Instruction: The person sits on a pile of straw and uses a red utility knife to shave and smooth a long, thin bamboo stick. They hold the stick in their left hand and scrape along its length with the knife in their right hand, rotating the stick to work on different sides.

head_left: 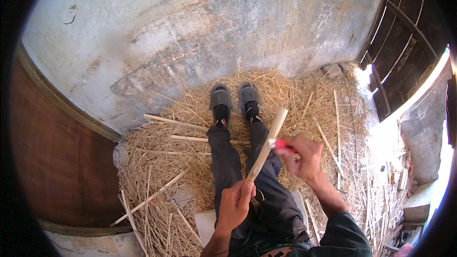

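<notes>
My left hand (235, 203) is closed around the lower end of a pale split-bamboo strip (264, 156), which slants up and to the right over my legs. In my closed right hand (303, 156) is a small red-handled knife (284, 146). Its bright tip lies against or just in front of the strip's right side, about midway up. Glare and motion blur hide the blade's shape, and I cannot tell if it is cutting in.
Thin shavings (190, 162) cover the floor around my sandals (221, 96). Longer strips (148, 200) lie among them on both sides. A stained wall (214, 33) stands ahead, a brown door panel (62, 162) at left, and dark slatted boards (404, 38) at right.
</notes>
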